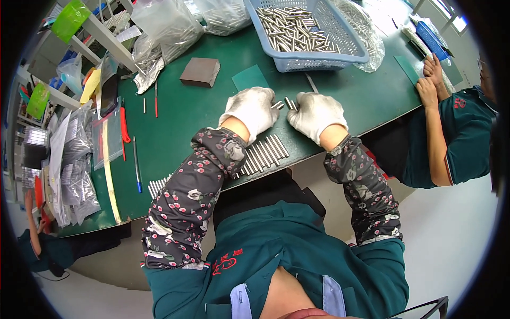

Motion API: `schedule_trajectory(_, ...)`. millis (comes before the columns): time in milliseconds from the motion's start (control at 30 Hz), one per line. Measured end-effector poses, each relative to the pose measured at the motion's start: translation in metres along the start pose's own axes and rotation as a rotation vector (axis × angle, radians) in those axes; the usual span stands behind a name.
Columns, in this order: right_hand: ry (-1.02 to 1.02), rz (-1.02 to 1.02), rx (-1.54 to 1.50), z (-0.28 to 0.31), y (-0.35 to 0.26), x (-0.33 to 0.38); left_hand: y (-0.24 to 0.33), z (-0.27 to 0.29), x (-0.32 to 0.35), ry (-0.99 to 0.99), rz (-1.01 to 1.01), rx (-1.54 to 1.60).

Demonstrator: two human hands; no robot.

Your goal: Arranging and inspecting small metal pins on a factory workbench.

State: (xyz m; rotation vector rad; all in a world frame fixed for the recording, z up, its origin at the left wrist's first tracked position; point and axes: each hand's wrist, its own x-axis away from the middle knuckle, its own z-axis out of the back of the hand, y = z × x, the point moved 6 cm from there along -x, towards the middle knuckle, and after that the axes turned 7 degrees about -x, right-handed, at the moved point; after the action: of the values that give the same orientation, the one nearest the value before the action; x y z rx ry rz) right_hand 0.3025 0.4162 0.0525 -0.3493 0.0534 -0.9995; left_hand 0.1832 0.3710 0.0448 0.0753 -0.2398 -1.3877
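Observation:
Both my hands wear white gloves and are held close together above the green table (pixel 372 98). My left hand (pixel 249 110) is closed on short metal pins (pixel 278 105), whose ends stick out past the fingertips. Facing it, my right hand (pixel 319 114) pinches more metal pins (pixel 290 103). A small gap separates the two bunches. Below my left hand, a row of similar metal pins (pixel 270 151) lies side by side along the table's near edge, partly covered by my left sleeve. More pins (pixel 155 187) show on the other side of that forearm.
A blue plastic basket (pixel 313 65) of loose pins stands beyond my hands. A brown block (pixel 200 72) and a green sheet (pixel 251 78) lie nearby. Pens and bagged parts (pixel 79 181) are at left; clear bags (pixel 167 24) stand behind. Another person's hands (pixel 429 80) work at right.

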Motion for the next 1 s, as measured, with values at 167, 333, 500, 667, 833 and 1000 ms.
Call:
schedule_trajectory(167, -0.001, 0.046, -0.089, -0.009, 0.008, 0.001, 0.007, -0.003, -0.003, -0.063, 0.06, 0.029)
schedule_trajectory(333, 0.183, 0.178, -0.232, -0.005, 0.002, 0.006, -0.006, -0.008, -0.002, -0.027, -0.002, 0.232)
schedule_trajectory(500, 0.155, 0.394, -0.251, -0.013, -0.01, 0.004, -0.029, 0.007, 0.018, 0.098, 0.003, 0.366)
schedule_trajectory(667, 0.033, 0.578, -0.337, -0.02, 0.004, 0.019, -0.022, 0.016, 0.071, 0.208, -0.211, 0.137)
schedule_trajectory(833, -0.116, 0.704, -0.435, -0.017, -0.004, 0.044, 0.003, -0.015, 0.109, 0.208, -0.214, -0.109)
schedule_trajectory(1000, -0.174, 0.705, -0.271, -0.014, -0.02, 0.048, 0.018, -0.028, 0.104, 0.235, -0.121, -0.139)
